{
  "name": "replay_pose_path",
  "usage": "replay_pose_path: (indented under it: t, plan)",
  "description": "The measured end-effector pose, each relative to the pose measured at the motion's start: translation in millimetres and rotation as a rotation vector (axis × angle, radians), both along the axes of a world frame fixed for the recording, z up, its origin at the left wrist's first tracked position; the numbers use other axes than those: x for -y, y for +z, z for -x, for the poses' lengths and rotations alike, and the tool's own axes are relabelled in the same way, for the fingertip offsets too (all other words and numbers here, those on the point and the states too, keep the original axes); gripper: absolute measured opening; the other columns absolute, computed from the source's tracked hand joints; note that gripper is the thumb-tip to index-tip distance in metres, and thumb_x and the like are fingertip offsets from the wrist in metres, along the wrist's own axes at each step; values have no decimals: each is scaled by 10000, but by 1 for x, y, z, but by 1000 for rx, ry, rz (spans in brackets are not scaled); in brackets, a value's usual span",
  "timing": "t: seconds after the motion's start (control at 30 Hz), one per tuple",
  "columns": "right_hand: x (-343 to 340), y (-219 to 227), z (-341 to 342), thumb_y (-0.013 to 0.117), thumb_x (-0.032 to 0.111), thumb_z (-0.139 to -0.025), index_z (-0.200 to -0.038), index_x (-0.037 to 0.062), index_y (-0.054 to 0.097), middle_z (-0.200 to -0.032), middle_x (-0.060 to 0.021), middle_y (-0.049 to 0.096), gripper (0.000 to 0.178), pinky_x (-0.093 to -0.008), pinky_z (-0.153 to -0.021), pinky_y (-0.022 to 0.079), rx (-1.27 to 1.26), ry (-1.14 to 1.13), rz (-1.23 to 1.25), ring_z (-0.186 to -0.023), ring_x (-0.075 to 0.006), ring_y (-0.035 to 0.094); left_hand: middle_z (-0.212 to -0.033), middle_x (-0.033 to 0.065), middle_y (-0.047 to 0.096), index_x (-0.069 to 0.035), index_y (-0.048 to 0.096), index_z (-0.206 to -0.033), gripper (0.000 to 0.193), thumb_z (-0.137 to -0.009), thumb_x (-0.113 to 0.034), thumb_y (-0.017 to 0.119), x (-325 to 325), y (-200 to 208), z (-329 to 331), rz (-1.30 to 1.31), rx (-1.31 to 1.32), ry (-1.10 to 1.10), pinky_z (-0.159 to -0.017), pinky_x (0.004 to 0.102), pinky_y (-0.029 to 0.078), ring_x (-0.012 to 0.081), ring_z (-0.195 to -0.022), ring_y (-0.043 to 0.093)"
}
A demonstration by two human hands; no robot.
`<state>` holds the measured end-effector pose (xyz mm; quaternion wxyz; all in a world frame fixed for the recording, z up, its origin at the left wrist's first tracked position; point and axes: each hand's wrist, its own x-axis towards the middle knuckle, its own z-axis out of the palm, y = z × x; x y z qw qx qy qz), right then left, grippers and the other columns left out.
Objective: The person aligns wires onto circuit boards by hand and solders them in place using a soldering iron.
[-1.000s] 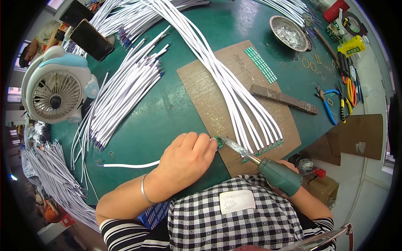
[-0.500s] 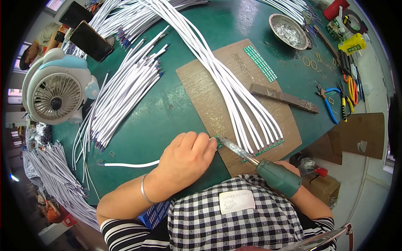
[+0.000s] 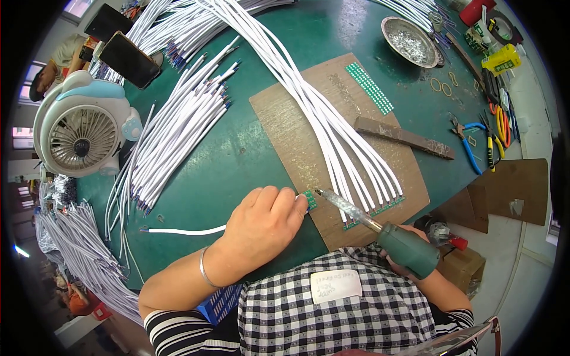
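My left hand [image 3: 265, 219] is closed around a white cable [image 3: 187, 232], whose free end sticks out to the left. Just past its fingertips lies a small green circuit board [image 3: 310, 200] at the edge of the brown board [image 3: 380, 166]; the cable's other end is hidden by the fingers. Behind the green handle of a soldering iron [image 3: 407, 249], my right hand [image 3: 414, 233] grips it, mostly hidden. The iron's tip is slightly right of the small circuit board, apart from it. Several white cables [image 3: 332, 142] run down to a row of green circuit boards [image 3: 387, 206].
A brown bar [image 3: 405, 138] and a green perforated strip [image 3: 369, 89] lie on the board. Farther right are a metal bowl of silvery bits [image 3: 410, 43] and blue-handled pliers [image 3: 468, 145]. To the left are a cable bundle [image 3: 178, 130], a fan [image 3: 81, 127] and a phone [image 3: 129, 59].
The soldering iron has moved right and slightly down, its tip drawing back from the small circuit board. My left hand has stayed in place.
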<state>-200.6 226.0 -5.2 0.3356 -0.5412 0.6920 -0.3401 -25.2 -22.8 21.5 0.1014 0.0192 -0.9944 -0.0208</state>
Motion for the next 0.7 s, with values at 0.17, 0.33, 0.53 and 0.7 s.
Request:
replay_pose_path:
  t: [0.17, 0.33, 0.53, 0.7]
  plan:
    - [-11, -6, -6, 695, 227, -759, -1101, -9, 559, -977, -128, 646, 438, -301, -747, 517, 350, -296, -109, -859, -244, 643, -713, 26, 395, -49, 608, -850, 122, -753, -123, 615, -1, 0, -1, 10, 15, 0, -557, 267, 383, 151, -668, 438]
    - [-17, -15, -5, 677, 237, -774, -1108, 8, 567, -1009, -107, 638, 421, -306, -773, 508, 165, -231, -42, -892, -242, 634, -796, 40, 474, -54, 620, -976, 234, -746, -100, 612, -5, 1, -5, -25, 70, 29, -593, 297, 417, 170, -686, 478]
    - [-17, -14, -5, 666, 222, -780, -1091, 25, 586, -1039, -104, 625, 377, -310, -781, 501, 54, -172, -42, -910, -246, 627, -862, 26, 536, -74, 630, -954, 230, -729, -117, 624, -4, -3, -7, -8, 25, 9, -588, 287, 406, 154, -700, 497]
    - [-9, -9, -4, 663, 195, -785, -1081, 21, 592, -1043, -104, 627, 351, -308, -799, 495, -12, -127, 22, -918, -245, 624, -837, 4, 542, -104, 642, -938, 223, -717, -132, 626, -1, -5, -7, -10, 20, 2, -580, 279, 392, 143, -682, 502]
